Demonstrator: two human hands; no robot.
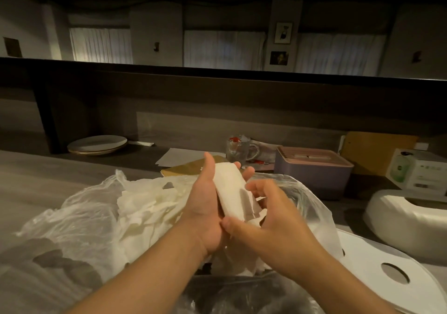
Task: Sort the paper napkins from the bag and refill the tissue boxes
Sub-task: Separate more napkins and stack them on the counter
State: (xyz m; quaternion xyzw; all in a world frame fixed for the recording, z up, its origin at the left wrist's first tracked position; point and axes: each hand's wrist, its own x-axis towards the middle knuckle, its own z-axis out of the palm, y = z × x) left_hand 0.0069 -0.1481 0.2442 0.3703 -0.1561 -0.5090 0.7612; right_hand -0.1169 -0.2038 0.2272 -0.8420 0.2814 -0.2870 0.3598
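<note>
Head view | my left hand [205, 200] cradles a folded white paper napkin stack [232, 190], right hand [271, 217] pinching its near end | crumpled clear plastic bag [79, 219] at 9 o'clock still holds loose napkins | lilac tissue box [312, 171] at 2 o'clock looks filled; white one [406, 226] at 3 unfilled.

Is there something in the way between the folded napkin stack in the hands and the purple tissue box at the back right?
Nothing visible does. The napkin stack, held by the left hand and right hand, has open air toward the purple tissue box; its pink lid is on.
</note>
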